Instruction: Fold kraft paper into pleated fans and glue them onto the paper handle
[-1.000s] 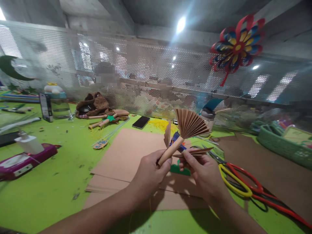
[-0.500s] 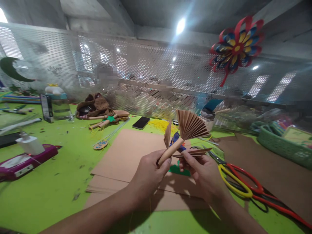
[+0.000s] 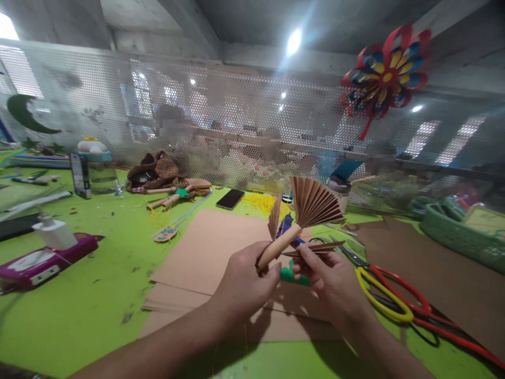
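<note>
My left hand (image 3: 245,284) grips the tan rolled-paper stick (image 3: 278,247) of a brown paper craft, held up over the table. A pleated brown paper fan (image 3: 313,202) spreads at the stick's top, and a smaller pleated piece (image 3: 274,217) stands to its left. My right hand (image 3: 333,287) pinches a folded, flat pleated brown strip (image 3: 315,248) right beside the stick, just below the fan. A green paper scrap (image 3: 291,275) shows between my two hands.
Brown cardboard sheets (image 3: 205,252) lie on the green table (image 3: 79,295). Yellow-handled (image 3: 381,292) and red-handled scissors (image 3: 410,302) lie at right, a green basket (image 3: 453,234) farther right. Black phone (image 3: 230,198), purple device (image 3: 43,260), water bottle (image 3: 97,168), perforated metal screen (image 3: 221,121) with a paper flower (image 3: 384,68).
Both hands and the paper craft have stayed almost still; the view has shifted slightly to the left, so everything sits a little farther right.
</note>
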The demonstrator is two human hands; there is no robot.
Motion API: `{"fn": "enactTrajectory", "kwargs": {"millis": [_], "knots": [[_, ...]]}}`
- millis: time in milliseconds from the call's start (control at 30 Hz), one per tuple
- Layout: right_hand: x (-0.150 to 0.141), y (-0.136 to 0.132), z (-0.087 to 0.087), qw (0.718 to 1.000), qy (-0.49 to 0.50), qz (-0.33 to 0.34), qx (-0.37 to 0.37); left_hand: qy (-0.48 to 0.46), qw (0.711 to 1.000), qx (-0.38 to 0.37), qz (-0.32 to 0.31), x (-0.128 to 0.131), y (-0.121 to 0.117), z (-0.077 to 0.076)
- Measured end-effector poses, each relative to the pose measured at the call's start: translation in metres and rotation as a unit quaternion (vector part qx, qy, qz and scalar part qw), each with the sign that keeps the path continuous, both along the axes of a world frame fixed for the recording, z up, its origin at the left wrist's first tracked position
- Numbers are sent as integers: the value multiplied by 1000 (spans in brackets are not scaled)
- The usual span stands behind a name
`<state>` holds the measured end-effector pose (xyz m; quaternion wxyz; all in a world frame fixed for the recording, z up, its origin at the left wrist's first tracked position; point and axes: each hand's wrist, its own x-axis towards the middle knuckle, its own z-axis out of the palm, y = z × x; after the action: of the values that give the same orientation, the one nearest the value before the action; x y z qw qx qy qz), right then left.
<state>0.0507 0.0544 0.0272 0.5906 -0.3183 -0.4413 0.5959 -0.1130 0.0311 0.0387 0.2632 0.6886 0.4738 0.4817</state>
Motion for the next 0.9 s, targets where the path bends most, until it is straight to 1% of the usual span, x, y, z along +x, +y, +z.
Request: {"fn": "enactTrajectory", "kwargs": {"millis": [300,533,667,900], "knots": [[-1,-2,3,1000,-12,-12,9,34,999,9,5,0,4,-9],[-1,-3,1,999,-24,-30,19,32,999,11,4,-1,5,-9],[0,-3,1,999,-26,-38,18,22,1000,6,-9,0,6,-9],[0,-2,0,999,-24,-35,15,19,1000,-2,0,-1,8,-14]]}}
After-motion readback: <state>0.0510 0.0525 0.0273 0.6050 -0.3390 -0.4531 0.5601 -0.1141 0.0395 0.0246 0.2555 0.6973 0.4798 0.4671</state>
